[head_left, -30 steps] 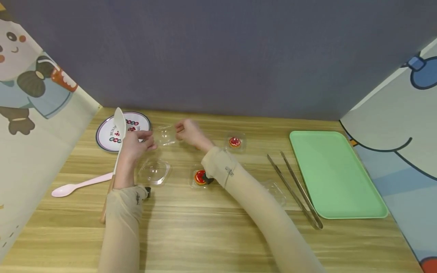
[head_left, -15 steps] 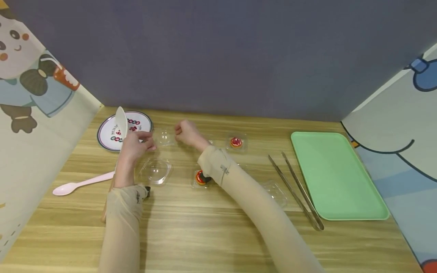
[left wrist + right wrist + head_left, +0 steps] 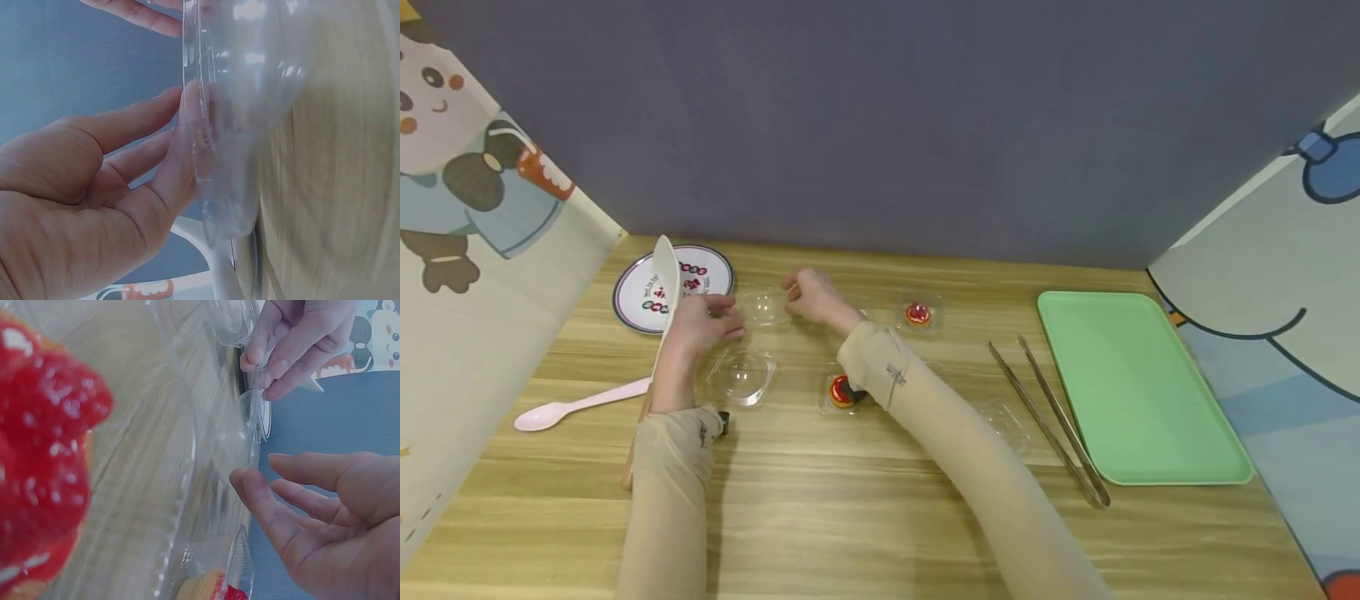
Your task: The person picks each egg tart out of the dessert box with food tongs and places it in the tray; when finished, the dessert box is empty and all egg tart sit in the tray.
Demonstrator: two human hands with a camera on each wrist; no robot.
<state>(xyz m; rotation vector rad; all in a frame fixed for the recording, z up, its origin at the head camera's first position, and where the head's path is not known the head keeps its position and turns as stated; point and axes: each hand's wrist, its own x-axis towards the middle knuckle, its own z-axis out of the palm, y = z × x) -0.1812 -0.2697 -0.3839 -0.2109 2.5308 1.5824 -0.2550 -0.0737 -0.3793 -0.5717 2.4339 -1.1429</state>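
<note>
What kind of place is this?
Maybe a pretend food shop or play kitchen, but I can't be sure. White side walls printed with big cartoon figures surround a wooden table with small, round, red-topped tarts on it.

Clear plastic lid (image 3: 763, 308): thin, colourless, see-through, a rounded dome in a flat rim, bright glints on the curve. Dome bulges downward, rim uppermost, roughly parallel to the desk (image 3: 850, 517). Sits between the two hands — rim pinched by the left hand (image 3: 703, 321), opposite edge at the fingertips of the right hand (image 3: 814, 297). Contact between dome and wood — cannot tell.
</note>
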